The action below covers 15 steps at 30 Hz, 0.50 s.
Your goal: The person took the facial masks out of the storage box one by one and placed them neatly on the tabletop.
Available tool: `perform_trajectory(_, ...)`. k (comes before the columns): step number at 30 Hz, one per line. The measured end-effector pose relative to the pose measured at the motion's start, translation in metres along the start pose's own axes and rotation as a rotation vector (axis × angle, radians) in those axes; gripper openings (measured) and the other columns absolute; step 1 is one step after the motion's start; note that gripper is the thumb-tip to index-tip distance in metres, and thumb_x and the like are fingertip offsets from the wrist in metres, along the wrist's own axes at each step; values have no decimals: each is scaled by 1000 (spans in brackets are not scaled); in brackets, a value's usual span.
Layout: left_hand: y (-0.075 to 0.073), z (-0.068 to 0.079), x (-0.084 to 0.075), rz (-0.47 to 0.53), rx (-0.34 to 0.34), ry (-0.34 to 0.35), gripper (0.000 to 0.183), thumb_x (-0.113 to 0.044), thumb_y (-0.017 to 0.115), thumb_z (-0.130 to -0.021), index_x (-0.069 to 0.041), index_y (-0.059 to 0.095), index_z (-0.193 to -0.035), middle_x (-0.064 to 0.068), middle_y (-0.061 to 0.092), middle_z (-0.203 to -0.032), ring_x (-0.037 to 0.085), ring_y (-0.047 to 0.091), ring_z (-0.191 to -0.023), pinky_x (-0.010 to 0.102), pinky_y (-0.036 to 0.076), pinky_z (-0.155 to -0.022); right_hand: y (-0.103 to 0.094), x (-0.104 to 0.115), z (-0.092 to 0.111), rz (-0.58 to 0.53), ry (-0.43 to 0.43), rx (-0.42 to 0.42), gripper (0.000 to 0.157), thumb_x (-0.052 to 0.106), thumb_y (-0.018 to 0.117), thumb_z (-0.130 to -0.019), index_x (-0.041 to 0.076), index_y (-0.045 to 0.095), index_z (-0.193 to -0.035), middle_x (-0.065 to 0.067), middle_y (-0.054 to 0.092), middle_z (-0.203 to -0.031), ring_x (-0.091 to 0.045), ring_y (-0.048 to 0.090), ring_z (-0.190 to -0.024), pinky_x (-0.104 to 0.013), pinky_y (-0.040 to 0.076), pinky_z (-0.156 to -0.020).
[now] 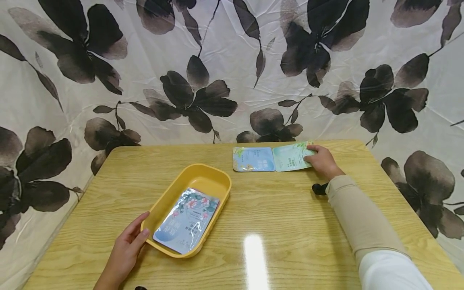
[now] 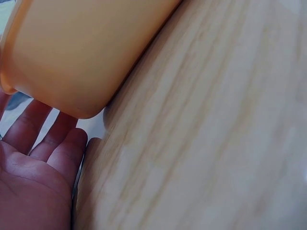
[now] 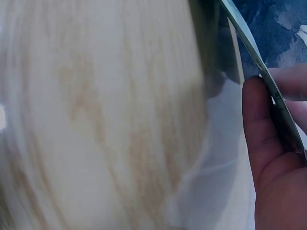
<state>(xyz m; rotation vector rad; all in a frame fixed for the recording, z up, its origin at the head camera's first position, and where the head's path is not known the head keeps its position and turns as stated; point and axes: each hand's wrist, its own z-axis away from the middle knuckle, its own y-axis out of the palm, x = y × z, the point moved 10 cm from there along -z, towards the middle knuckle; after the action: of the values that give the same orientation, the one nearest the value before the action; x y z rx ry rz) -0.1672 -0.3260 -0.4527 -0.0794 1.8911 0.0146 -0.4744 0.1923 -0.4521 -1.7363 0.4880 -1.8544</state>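
Observation:
My left hand [image 1: 125, 243] holds the near left corner of a yellow plastic basket [image 1: 214, 171], thumb at the rim and fingers along the outer wall. Inside it lies a glossy sheet mask packet [image 1: 188, 221] with pink flowers, on top of at least one other. At the far edge of the table, my right hand [image 1: 324, 162] pinches the right end of a green sheet mask packet [image 1: 291, 157]. Thumb and fingers sit on opposite faces of this packet [image 3: 256, 60] in the right wrist view. A blue sheet mask packet [image 1: 253, 159] lies flat beside its left end.
The wood-grain table [image 1: 282, 217] carries everything. A floral cloth [image 1: 224, 60] hangs right behind its far edge. A small black object [image 1: 320, 189] shows at the right wrist, and a bright light reflection lies on the near tabletop.

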Motion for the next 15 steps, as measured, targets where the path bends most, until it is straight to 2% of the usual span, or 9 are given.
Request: perform_trajectory(15, -3, 0, 2, -50, -9, -8, 45, 11, 44, -103, 12, 37, -147, -18, 46, -144, -10, 41, -129, 10, 39, -97, 5, -5, 3, -5, 18, -9, 65, 12, 58, -98, -7, 30, -153, -27, 21, -160, -43, 19, -146, -52, 20, -118)
